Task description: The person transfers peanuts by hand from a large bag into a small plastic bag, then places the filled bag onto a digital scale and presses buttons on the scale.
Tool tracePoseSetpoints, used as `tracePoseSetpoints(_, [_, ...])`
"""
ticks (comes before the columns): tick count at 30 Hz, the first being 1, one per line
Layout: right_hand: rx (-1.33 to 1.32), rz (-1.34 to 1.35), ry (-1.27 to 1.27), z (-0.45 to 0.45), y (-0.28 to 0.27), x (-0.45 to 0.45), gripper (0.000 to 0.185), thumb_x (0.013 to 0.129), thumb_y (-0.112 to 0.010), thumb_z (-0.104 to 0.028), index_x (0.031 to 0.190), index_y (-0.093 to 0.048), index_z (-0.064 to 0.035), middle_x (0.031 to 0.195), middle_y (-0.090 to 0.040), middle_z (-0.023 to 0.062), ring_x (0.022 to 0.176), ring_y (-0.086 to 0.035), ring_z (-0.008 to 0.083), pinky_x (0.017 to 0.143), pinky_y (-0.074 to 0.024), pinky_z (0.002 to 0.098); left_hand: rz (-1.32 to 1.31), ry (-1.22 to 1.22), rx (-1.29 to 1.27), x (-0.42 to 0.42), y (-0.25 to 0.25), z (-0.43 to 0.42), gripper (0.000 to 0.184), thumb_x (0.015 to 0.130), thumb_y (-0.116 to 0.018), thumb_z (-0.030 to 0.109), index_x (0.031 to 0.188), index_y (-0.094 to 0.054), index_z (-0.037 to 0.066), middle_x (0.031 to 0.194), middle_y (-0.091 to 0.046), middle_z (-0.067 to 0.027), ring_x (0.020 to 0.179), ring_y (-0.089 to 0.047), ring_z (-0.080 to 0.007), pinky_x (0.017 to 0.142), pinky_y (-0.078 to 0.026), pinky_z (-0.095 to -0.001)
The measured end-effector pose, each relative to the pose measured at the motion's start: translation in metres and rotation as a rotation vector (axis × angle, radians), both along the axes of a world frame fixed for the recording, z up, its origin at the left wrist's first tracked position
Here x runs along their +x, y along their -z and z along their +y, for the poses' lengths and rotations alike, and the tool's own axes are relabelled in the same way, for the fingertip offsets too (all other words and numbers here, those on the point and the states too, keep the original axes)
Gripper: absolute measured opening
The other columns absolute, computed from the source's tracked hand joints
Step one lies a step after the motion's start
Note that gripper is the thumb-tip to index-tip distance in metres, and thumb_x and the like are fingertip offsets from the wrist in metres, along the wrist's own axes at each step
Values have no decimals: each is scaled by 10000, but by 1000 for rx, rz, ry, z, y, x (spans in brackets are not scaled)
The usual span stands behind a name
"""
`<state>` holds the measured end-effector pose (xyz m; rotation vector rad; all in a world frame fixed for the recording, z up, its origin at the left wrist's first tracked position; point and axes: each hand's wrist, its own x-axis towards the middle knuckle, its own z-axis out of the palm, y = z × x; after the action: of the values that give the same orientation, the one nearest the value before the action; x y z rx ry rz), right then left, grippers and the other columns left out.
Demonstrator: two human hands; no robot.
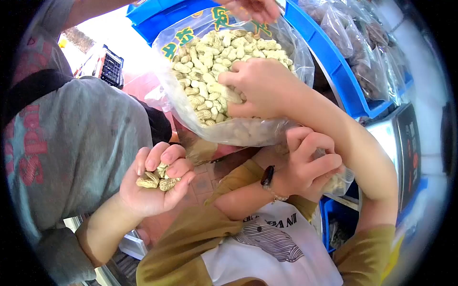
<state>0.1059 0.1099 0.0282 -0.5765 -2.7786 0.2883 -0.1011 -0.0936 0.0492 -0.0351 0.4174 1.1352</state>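
Note:
My right hand (260,86) reaches across into a big clear plastic bag (253,133) full of unshelled peanuts (214,52). Its fingers are curled round some peanuts, with the fingertips partly sunk among them. Below it, my left hand (310,162), a dark watch on its wrist, is closed on a small clear plastic bag (342,183). Pale contents show through that bag, mostly hidden behind the hand. To the left, another person's hand (152,183), palm up, holds a few peanuts (160,178).
The other person, in a grey shirt (90,128), stands close on the left; a hand (253,8) hangs over the large bag's far edge. Blue crates (338,52) flank that bag, with filled plastic bags (367,47) at right. A dark-panelled device (408,148) stands at right.

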Motion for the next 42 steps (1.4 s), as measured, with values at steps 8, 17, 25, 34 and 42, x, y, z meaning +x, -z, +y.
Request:
tracePoseSetpoints(8, [-453,314,134,18,-3,-1,340,861,-598,-327,1018,-610,-26,779,-610,72,752,-622,237,693,-493,385,-125,-15,-58,5,-3,-3,159,843,-509,158,769,-373,121,864,-363,-17,814,-355,-172,731,-359,-208])
tracePoseSetpoints(17, [-1628,651,67,35,-43,13,410,898,-361,-467,970,-569,-121,709,-555,7,533,-489,110,397,-302,231,-100,6,-28,3,9,-15,134,809,-476,139,734,-365,129,862,-365,-19,831,-361,-184,780,-374,-249])
tracePoseSetpoints(25, [-1628,662,236,9,-64,53,420,886,-359,-478,962,-590,-135,726,-572,13,557,-507,141,433,-355,221,-2,-69,-47,7,16,-20,142,845,-485,229,831,-379,134,866,-365,-17,755,-342,-170,639,-316,-255])
tracePoseSetpoints(34, [-1403,786,416,11,-48,19,376,922,-363,-436,947,-575,-126,707,-576,-18,564,-540,123,433,-329,228,-76,-17,-22,7,10,-15,157,912,-442,257,855,-378,125,876,-357,-16,754,-336,-174,640,-304,-251])
tracePoseSetpoints(42, [-936,1050,313,9,-34,6,407,892,-410,-434,912,-602,-76,719,-571,25,646,-529,108,512,-392,299,-86,-57,-88,7,8,-11,174,918,-439,230,827,-372,98,884,-376,-32,817,-361,-181,673,-317,-224])
